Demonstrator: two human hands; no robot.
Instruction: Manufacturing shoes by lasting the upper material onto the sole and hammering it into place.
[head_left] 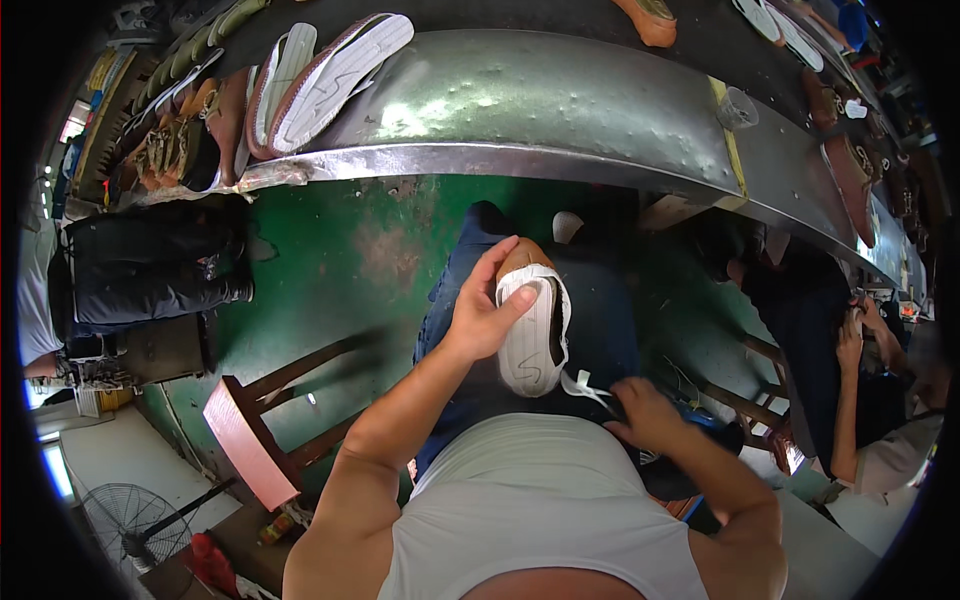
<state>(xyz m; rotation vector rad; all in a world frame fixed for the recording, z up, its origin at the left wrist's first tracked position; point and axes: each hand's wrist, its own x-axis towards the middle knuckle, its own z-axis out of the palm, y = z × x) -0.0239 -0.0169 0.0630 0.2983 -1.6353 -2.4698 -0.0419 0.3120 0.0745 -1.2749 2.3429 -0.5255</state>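
Note:
Above my lap my left hand (pixel 482 312) grips a shoe (pixel 530 350) with its pale sole turned up. The thumb presses on the sole, while the fingers wrap round the left side near the tan toe. A white strip (pixel 588 388) runs along the sole's right edge and hangs loose at the heel end. To the right of the heel, my right hand (pixel 648 412) has its fingers closed at the strip's free end. A dark pen-like curve marks the sole's heel.
A metal-topped bench (pixel 540 90) crosses ahead, bearing upturned shoes (pixel 335 85) and a clear cup (pixel 737 110). A wooden stool (pixel 255 440) and a fan (pixel 130 530) stand at left. At right another person's hands (pixel 858 330) are at work near the bench.

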